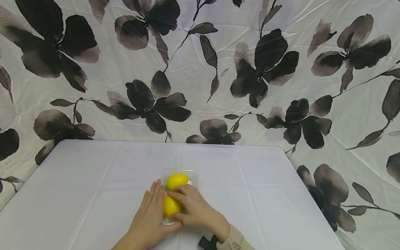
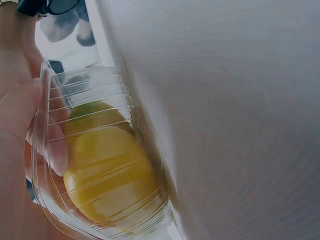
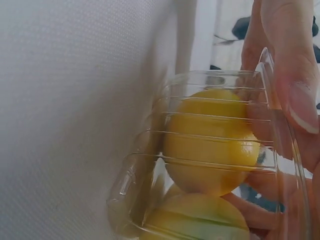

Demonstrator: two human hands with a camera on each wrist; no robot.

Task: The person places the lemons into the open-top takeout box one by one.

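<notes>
Two smooth yellow lemons sit one behind the other in a clear plastic container (image 1: 195,176) on the table. My right hand (image 1: 198,210) reaches in from the right, fingers and thumb curled about the near lemon (image 1: 171,207). Behind its fingertips lies the far lemon (image 1: 177,181). Along the container's left side my left hand (image 1: 149,216) lies with straight fingers, its thumb stretched across the near end. Through the ribbed wall, the left wrist view shows a lemon (image 2: 111,175) with a fingertip beside it. The right wrist view shows my thumb (image 3: 302,105) over the rim.
A white cloth covers the table (image 1: 93,173), with faint fold lines. Behind it hangs a curtain (image 1: 212,80) with dark floral print. A small black object (image 1: 207,242) shows beside the right sleeve (image 1: 235,239) at the near edge.
</notes>
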